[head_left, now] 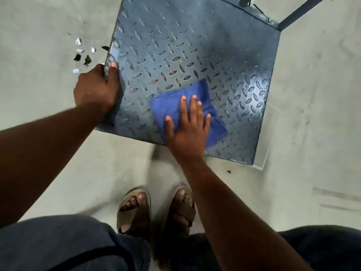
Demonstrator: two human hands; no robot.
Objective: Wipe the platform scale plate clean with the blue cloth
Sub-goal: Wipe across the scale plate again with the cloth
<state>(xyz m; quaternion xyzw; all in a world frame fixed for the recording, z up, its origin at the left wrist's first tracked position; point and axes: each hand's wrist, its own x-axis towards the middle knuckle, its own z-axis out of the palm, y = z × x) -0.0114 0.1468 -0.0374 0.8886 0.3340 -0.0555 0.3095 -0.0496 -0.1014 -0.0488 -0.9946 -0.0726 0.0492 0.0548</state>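
Person crouched over platform scale plate [185, 45], which sits low on the grey floor [48, 26]. Plate is blue-grey tread metal with raised lozenge pattern; grime shows in the pattern around the middle.

Blue cloth [170, 102] lies folded on the plate's near half, toward the near edge. Right grip [187, 132] is laid flat on it, fingers straight and slightly spread, palm pressing down; nothing curled round the cloth.

Left grip [95, 87] is clamped on the plate's left edge: thumb on top of the metal, fingers wrapped over the rim and hidden below.

Dark metal frame [300, 12] rises from the plate's far corner. Black and white scraps [83, 55] are scattered on the floor just beside the left edge. Brown sandals [134, 210] near the plate's front edge.
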